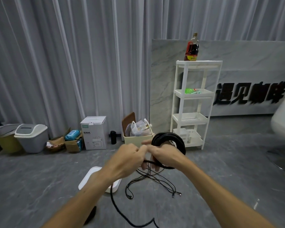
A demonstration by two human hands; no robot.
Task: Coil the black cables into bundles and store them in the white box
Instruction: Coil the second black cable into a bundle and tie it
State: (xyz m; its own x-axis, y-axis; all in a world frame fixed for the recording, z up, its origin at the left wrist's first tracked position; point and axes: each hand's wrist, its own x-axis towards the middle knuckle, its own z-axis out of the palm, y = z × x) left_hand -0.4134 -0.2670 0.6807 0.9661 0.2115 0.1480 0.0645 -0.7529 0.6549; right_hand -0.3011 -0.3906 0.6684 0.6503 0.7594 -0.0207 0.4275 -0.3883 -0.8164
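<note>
Count: two hands, left hand and right hand; one coiled cable bundle; one white box at 7 o'clock; one shelf rack; one sauce bottle at 1 o'clock; two lidded bins.

Thick black cable coil held upright above floor, tail trailing down to grey floor, thin black cables loose and tangled beside white box, box partly hidden.
</note>
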